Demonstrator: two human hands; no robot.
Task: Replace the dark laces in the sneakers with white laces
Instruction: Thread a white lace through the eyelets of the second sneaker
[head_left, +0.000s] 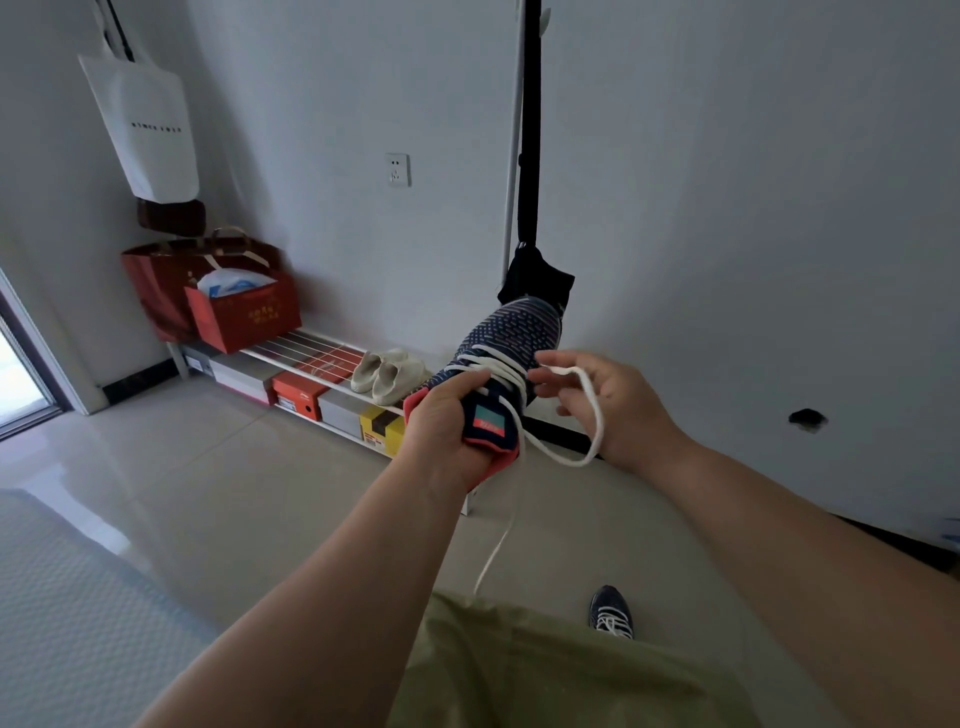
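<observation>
A dark blue knit sneaker (514, 332) with a pink collar is held up in the air, toe pointing away. My left hand (441, 421) grips it at the tongue and collar. White lace (498, 371) crosses its eyelets. My right hand (602, 400) pinches one white lace end, which loops down below the hand; the other lace end (493, 556) dangles toward my lap. The second sneaker (612, 613), laced white, sits on the floor by my knee. No dark laces are visible.
A low white shoe rack (311, 353) along the wall holds shoe boxes, red gift bags (234, 306) and pale shoes (387, 371). A black strap and pouch (535, 275) hang behind the sneaker. Grey mat (62, 597) lies at left.
</observation>
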